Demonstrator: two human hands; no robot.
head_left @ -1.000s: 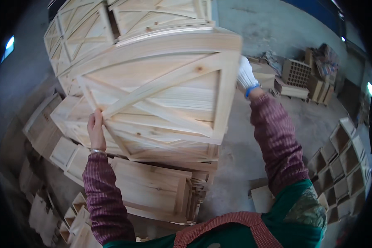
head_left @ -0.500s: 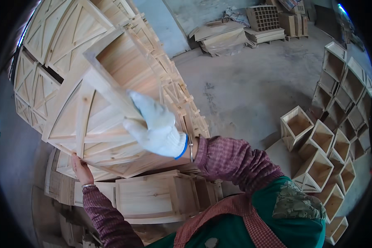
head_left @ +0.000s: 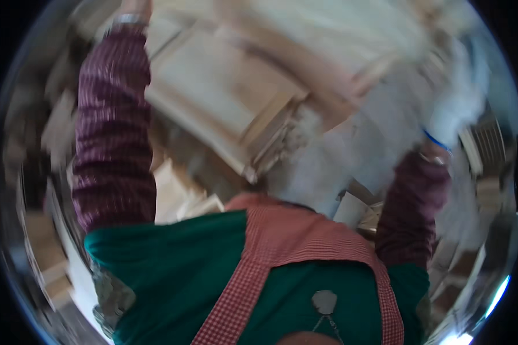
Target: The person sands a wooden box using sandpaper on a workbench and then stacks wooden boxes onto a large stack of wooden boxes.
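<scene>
My left hand (head_left: pixel 136 7), bare, with a metal band at the wrist, reaches up to the top edge; its fingers are cut off by the frame. My right hand (head_left: pixel 457 106) wears a white glove with a blue cuff and is raised at the far right. Motion smears its fingers, so its grip is unclear. Between the hands, pale wooden crate work (head_left: pixel 328 29) fills the top of the view, badly blurred. Below it sits a wooden box with a framed panel (head_left: pixel 224 89), right of my left forearm. Whether either hand touches wood cannot be made out.
Light wooden pieces (head_left: pixel 178 192) lie beneath the box, close to my body. More open wooden boxes (head_left: pixel 457 270) stand at the lower right. A slatted or gridded stack (head_left: pixel 489 141) appears by the right rim. Grey floor (head_left: pixel 357 144) shows between the arms.
The view has swung and blurred. My right hand has left the cross-braced crate's top edge and is now far right. My left hand, earlier at the crate's lower edge, now reaches the top.
</scene>
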